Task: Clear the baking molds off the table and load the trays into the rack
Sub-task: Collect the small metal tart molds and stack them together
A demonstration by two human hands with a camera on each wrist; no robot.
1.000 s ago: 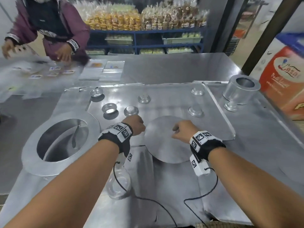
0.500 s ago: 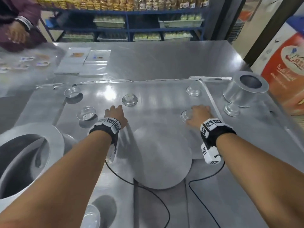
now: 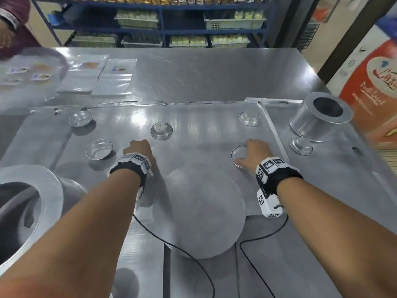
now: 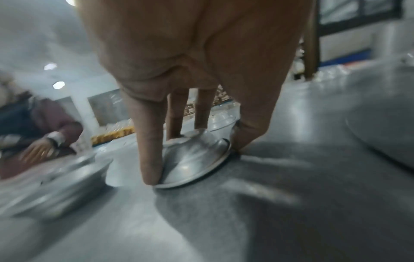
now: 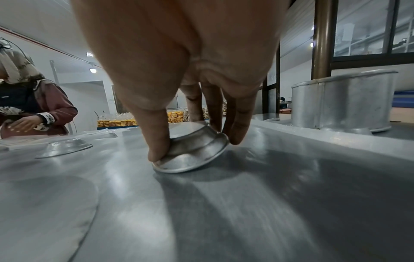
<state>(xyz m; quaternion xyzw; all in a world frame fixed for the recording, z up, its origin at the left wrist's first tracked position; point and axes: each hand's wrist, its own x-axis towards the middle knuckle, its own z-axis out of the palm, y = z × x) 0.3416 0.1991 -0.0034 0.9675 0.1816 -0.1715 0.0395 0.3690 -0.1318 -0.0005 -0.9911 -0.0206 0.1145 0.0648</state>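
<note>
Several small round metal molds lie on a flat metal tray (image 3: 204,134). My left hand (image 3: 139,150) pinches an upside-down small mold (image 4: 195,159) between thumb and fingers; in the head view the hand hides that mold. My right hand (image 3: 252,154) pinches another upside-down small mold (image 3: 238,154) (image 5: 192,154), tilted a little off the tray. Loose molds sit at the far left (image 3: 80,118), left (image 3: 98,149), centre (image 3: 161,130) and far right (image 3: 249,118) of the tray. A flat round metal disc (image 3: 204,211) lies between my forearms.
A tall round mold (image 3: 320,116) stands at the right with a small mold (image 3: 300,145) in front of it. A large ring-shaped pan (image 3: 23,211) sits at the left. Plastic bags (image 3: 96,78) lie on the far table, where another person's hand (image 5: 24,124) works. Shelves of packaged goods stand behind.
Both hands moved forward off the round disc, the right one out to the right, and each closed on a small mold. The view tilted down and moved closer.
</note>
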